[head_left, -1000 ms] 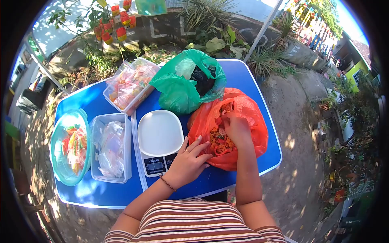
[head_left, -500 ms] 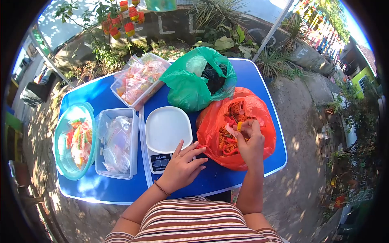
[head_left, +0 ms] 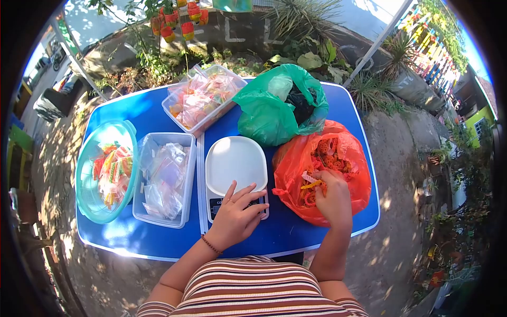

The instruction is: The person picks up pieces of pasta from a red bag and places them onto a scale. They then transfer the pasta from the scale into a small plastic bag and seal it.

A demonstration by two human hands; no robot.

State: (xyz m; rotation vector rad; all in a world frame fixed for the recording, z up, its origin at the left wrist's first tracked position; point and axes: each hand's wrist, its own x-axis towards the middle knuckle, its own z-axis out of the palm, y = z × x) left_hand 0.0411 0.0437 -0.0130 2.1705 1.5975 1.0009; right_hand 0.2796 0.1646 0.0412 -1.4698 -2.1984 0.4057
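- Here's the right hand (head_left: pixel 336 199), right of the scale (head_left: pixel 236 165), fingers pinching yellow and pink pieces (head_left: pixel 310 185) at the mouth of the red bag (head_left: pixel 351 195).
- Looks like the picking-out step: the bag is full of similar orange bits, so lifting these clear calls for a firm pinch and a gentle pull.
- And the left hand (head_left: pixel 236 217), fingers spread and gripping nothing, is at the scale's near edge; contact, can't tell.
- Behind and right of the scale, a green bag (head_left: pixel 266 113); left of it on the tabletop (head_left: pixel 274 240), a box of clear packets (head_left: pixel 166 182).
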